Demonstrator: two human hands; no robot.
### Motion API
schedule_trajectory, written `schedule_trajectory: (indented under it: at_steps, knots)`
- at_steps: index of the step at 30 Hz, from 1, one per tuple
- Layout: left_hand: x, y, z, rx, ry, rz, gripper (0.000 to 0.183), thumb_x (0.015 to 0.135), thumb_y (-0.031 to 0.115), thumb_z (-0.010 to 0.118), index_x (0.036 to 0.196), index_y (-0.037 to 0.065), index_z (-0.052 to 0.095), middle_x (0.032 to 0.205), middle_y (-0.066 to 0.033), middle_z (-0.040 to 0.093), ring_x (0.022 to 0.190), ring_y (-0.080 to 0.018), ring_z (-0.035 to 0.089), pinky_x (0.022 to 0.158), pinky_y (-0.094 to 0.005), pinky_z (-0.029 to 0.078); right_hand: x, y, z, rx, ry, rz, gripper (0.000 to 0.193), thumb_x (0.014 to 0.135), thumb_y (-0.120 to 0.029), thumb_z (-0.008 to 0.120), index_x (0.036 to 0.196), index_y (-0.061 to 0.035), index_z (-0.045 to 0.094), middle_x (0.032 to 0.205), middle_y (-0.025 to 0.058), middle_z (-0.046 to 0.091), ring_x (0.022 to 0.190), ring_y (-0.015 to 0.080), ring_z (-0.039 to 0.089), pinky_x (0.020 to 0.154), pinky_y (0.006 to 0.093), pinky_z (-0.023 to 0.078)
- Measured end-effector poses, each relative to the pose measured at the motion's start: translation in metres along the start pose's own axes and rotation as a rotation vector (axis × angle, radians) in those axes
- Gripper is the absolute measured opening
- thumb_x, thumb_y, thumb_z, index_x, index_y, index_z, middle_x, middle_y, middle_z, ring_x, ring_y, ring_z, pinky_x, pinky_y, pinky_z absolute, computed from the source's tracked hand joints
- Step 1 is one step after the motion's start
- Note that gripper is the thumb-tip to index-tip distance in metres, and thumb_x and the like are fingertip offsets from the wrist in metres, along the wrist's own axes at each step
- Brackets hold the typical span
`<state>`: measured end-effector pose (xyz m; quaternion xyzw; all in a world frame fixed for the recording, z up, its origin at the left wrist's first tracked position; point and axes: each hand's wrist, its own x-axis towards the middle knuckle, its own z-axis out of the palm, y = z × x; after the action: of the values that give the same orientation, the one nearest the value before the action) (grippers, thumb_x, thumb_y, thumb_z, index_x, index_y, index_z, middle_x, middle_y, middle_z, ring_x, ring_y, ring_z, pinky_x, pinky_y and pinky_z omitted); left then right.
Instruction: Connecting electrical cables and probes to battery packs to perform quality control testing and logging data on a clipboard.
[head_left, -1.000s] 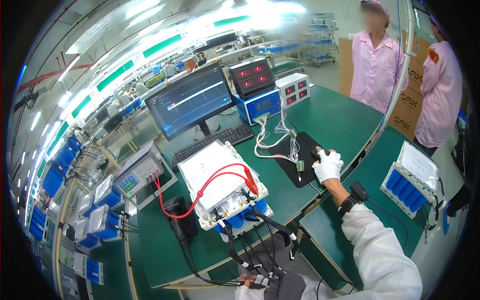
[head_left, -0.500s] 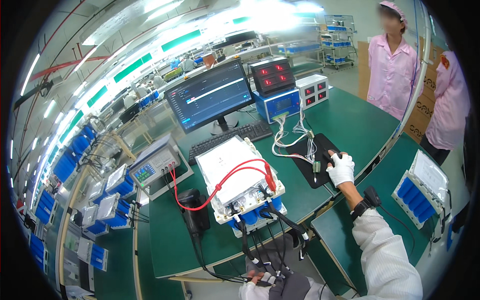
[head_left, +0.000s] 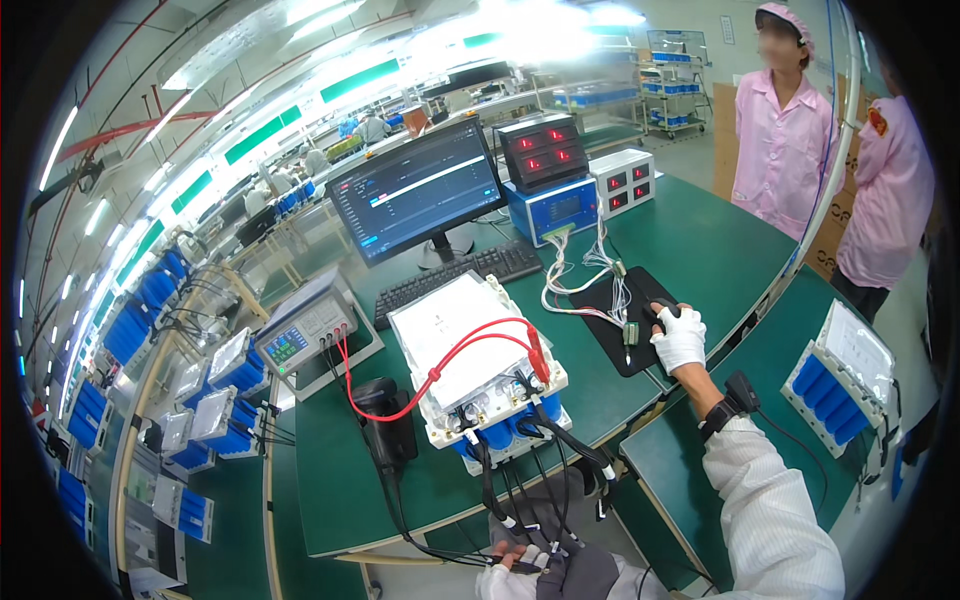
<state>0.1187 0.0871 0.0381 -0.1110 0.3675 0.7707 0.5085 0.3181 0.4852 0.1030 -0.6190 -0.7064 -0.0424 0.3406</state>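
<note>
Mouse (head_left: 654, 306) (partly hidden) lies beneath the right grip (head_left: 681, 338).

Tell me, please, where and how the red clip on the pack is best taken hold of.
Probably pinch the red clip by its sides from the right: it stands roughly upright at the right corner of the pack, red lead joining its top; black cables crowd the near side.

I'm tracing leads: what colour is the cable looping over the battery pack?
The cable is red, best seen in the head view.
</note>
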Motion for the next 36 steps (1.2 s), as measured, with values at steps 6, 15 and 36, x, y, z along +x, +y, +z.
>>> schedule_trajectory:
  at_steps: [6, 15, 36]
  knots:
    - [-0.001, 0.000, -0.001, 0.005, -0.002, 0.002, 0.015, 0.088, 0.007, 0.054, 0.103, 0.005, 0.055, 0.096, -0.0139, 0.060, 0.094, -0.0316, 0.059, 0.086, -0.0478, 0.049, 0.001, 0.001, 0.001, -0.022, -0.002, -0.005, 0.040, 0.077, -0.022, 0.065, 0.117, -0.0248, 0.063, 0.119, 0.0200, 0.052, 0.109, 0.0357, 0.050, 0.091, 0.0445, 0.042]
    - [-0.001, -0.001, 0.000, 0.012, -0.011, 0.018, 0.016, 0.088, 0.007, 0.054, 0.104, 0.005, 0.055, 0.097, -0.0139, 0.060, 0.094, -0.0315, 0.059, 0.085, -0.0474, 0.049, -0.001, 0.001, -0.002, 0.014, -0.027, 0.038, 0.047, 0.076, -0.024, 0.067, 0.123, -0.0243, 0.060, 0.121, 0.0192, 0.052, 0.112, 0.0351, 0.049, 0.093, 0.0442, 0.042]
    - [0.031, -0.011, -0.064, 0.271, -0.072, 0.257, 0.029, 0.081, 0.008, 0.058, 0.109, 0.002, 0.055, 0.106, -0.0142, 0.057, 0.105, -0.0357, 0.056, 0.098, -0.0510, 0.043, 0.001, -0.004, 0.008, 0.006, 0.005, 0.031, 0.047, 0.075, -0.023, 0.068, 0.122, -0.0230, 0.060, 0.119, 0.0185, 0.053, 0.110, 0.0346, 0.051, 0.091, 0.0438, 0.043]
